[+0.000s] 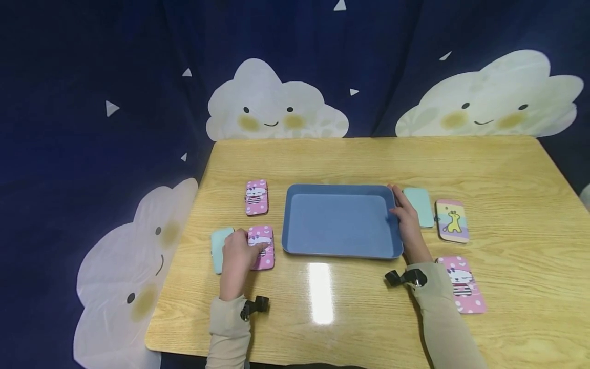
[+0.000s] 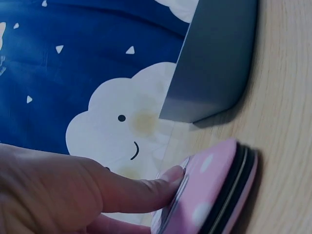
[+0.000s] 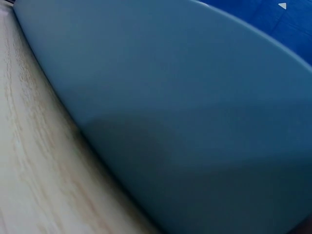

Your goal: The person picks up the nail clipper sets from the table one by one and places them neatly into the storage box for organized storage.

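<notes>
A shallow blue tray point(image 1: 341, 254) lies on the wooden table; its side wall point(image 3: 161, 97) fills most of the right wrist view. At its right end my right hand point(image 1: 409, 225) grips the rim, thumb over the edge and fingers along the outside. My left hand point(image 1: 239, 259) is left of the tray, holding a pink case point(image 1: 266, 260) with a white cartoon animal and dots. In the left wrist view, the thumb presses the face of this pink case point(image 2: 214, 178), which has a dark band round its side; the other fingers are mostly hidden.
Beside the left hand lies a mint case point(image 1: 218, 251), with another pink case point(image 1: 256, 197) farther back. Right of the tray are a mint case point(image 1: 419, 206), a giraffe case point(image 1: 452, 221) and a pink case point(image 1: 465, 287), partly behind the right sleeve. A dark blue curtain point(image 1: 369, 51) borders the table.
</notes>
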`<state>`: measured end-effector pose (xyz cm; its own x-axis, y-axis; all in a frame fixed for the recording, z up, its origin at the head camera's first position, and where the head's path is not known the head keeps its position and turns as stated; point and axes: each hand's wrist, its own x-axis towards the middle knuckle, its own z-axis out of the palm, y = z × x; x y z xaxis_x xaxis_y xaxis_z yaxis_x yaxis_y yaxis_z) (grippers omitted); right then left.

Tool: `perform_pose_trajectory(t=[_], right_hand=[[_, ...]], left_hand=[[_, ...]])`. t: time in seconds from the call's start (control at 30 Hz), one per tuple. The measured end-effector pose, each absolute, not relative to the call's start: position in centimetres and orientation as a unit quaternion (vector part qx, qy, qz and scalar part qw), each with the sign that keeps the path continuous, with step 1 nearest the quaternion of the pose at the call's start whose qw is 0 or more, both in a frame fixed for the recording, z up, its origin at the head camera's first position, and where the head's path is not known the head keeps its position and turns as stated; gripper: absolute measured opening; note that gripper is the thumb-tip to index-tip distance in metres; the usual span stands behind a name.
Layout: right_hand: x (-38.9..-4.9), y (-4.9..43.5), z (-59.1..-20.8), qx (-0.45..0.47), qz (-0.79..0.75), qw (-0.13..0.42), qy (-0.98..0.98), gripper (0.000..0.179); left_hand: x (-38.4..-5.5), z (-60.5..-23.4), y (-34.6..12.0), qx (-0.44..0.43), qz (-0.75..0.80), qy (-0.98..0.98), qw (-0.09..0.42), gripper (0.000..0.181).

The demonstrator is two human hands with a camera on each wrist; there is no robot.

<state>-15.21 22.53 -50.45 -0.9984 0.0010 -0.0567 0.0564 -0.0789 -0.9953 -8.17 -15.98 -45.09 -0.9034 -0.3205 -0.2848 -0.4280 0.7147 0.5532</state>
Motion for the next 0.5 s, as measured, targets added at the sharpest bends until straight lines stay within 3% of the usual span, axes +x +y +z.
perform_pose_trajectory(t=[0.5], right_hand=[[-15.35, 22.59, -50.43, 0.022, -0.718, 0.017, 0.695, 0.068]], left_hand=[[-8.14, -45.15, -16.1, -0.191, 0.343, 0.917, 0.073, 0.051]])
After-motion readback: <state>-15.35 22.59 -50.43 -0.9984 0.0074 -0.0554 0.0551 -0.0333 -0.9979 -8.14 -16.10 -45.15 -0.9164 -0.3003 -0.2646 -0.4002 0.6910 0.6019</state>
